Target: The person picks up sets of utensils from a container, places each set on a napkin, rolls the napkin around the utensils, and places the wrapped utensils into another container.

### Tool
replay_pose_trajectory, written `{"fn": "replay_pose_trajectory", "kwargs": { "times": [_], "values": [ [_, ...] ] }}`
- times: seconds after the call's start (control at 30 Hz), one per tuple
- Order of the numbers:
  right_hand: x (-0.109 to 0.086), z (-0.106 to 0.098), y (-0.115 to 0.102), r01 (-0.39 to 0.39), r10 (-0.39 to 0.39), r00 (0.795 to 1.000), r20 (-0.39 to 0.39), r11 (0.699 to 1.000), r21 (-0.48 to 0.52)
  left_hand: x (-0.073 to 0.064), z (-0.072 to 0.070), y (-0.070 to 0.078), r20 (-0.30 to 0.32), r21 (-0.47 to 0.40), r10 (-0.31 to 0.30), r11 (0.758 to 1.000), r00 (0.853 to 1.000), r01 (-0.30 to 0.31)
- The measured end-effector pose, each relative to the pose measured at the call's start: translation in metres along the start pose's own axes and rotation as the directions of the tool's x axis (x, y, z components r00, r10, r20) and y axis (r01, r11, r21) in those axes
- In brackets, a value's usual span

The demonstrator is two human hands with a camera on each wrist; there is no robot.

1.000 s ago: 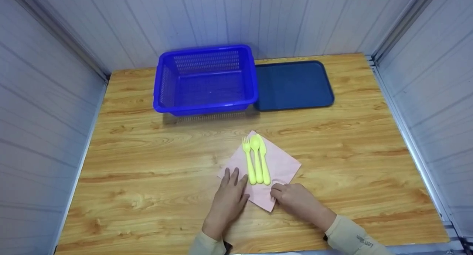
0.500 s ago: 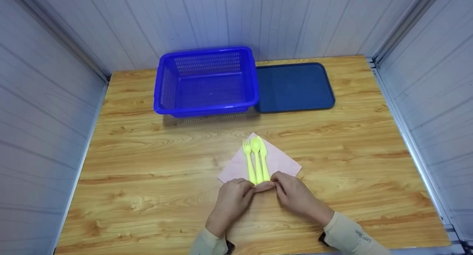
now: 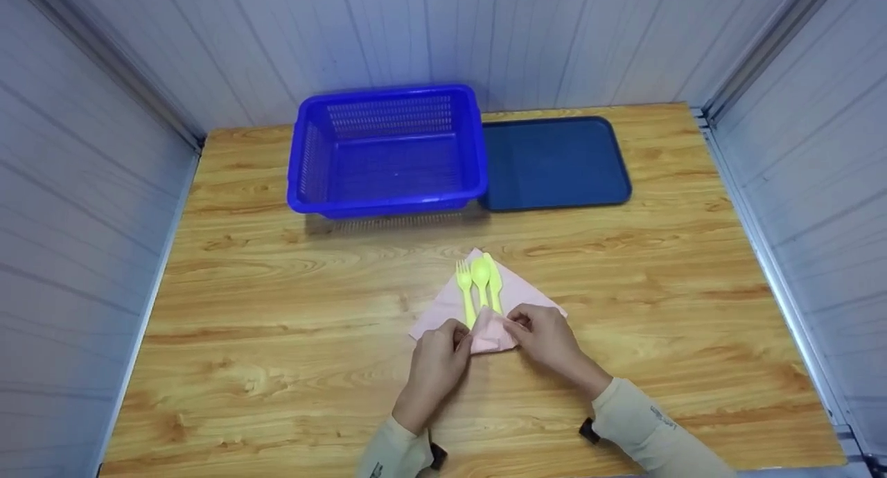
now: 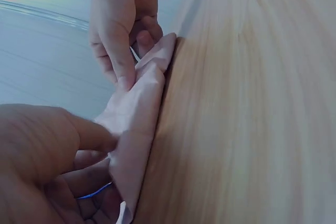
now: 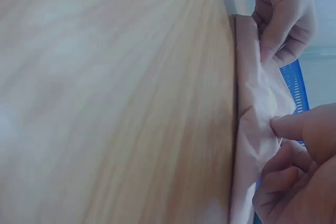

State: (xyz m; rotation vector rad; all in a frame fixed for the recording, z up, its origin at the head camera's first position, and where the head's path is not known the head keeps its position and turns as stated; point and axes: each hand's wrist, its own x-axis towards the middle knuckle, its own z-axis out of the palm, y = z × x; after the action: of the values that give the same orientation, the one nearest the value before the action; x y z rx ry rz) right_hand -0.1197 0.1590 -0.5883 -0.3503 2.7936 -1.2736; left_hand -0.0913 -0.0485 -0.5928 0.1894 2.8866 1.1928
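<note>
A pink napkin (image 3: pixel 443 312) lies on the table with its near corner folded up over the handles of a yellow fork (image 3: pixel 464 277), spoon (image 3: pixel 479 271) and knife (image 3: pixel 494 280). The heads of the cutlery show side by side, while the handle ends are covered. My left hand (image 3: pixel 436 360) pinches the folded flap at its left edge. On the other side my right hand (image 3: pixel 549 338) pinches the flap's right edge. Both wrist views show thumbs pressed on the folded napkin (image 4: pixel 139 114), close to the wood; the cutlery is hidden there.
A blue plastic basket (image 3: pixel 388 204) stands at the back of the wooden table (image 3: pixel 277 339). Right beside it lies a dark blue tray (image 3: pixel 554 163). Pale panel walls enclose the table at the back and both sides.
The napkin's near corner has been lifted and folded away from me over the handles. My left hand went from lying flat to pinching the flap, and both hands moved forward with it.
</note>
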Motion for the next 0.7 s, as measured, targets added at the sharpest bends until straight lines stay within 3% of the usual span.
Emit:
{"fn": "replay_pose_trajectory", "kwargs": {
  "times": [0.17,0.3,0.37,0.47,0.53,0.6,0.7],
  "values": [
    [0.007,0.003,0.006,-0.039,0.039,0.999,0.012,0.998,0.04,0.007,0.003,0.0,-0.015,0.002,-0.041,0.999,0.999,0.042],
    [0.009,0.006,0.006,-0.06,0.059,0.998,0.011,0.998,0.028,0.008,0.005,0.0,-0.038,0.054,-0.048,0.997,0.998,0.05],
    [0.01,0.007,0.007,-0.067,0.067,0.998,0.002,0.998,0.009,0.005,0.005,0.003,-0.091,0.131,-0.002,0.991,0.996,0.014],
    [0.01,0.009,0.006,-0.058,0.058,0.998,-0.011,0.998,-0.028,-0.003,0.004,0.013,-0.157,0.288,0.162,0.951,0.974,-0.112],
    [0.01,0.007,0.005,-0.058,0.058,0.998,-0.009,0.996,-0.061,-0.011,0.004,0.024,-0.092,0.386,0.261,0.899,0.961,-0.207],
    [0.011,0.005,0.003,-0.07,0.071,0.997,0.009,0.992,-0.102,-0.016,0.008,0.033,0.048,0.44,0.311,0.846,0.949,-0.3],
    [0.013,0.001,0.001,-0.09,0.101,0.992,0.071,0.984,-0.154,-0.021,0.017,0.037,0.258,0.477,0.277,0.797,0.926,-0.371]
  ]
}}
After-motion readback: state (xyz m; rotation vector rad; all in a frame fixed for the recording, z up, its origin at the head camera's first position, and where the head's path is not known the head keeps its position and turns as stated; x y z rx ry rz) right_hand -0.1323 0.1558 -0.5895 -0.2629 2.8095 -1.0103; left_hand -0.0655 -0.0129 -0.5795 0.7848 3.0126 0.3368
